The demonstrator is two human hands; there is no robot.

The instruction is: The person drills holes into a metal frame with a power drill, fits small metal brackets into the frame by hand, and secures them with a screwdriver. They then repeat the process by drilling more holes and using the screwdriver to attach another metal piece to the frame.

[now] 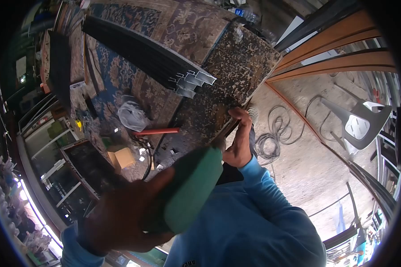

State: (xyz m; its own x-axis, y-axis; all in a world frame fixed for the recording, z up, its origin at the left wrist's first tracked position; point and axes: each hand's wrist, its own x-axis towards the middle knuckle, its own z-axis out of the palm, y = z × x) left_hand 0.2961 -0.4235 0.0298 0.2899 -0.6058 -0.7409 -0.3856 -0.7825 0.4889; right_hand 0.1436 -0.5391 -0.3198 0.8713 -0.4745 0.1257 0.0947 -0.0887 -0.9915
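Note:
My left hand (124,213), blurred and in shadow, is wrapped round a bulky green object (194,191) close to the camera. Its narrower end points at my right hand; its exact kind is not clear. My right hand (240,138) is at the edge of a worn, speckled board (236,62). Its bent fingers and thumb close about a dark brownish strip or edge, partly hidden, which I cannot make out. On the worktop beyond lies a bundle of long black metal profiles (142,55), their hollow silvery ends towards me.
Patterned carpet (165,22) covers part of the worktop. A clear plastic bag (132,115), a red bar (157,131) and a cardboard piece (121,158) lie on the left. Coiled cable (269,147) and a grey chair-like object (361,122) are on the floor at right, near brown beams (329,42).

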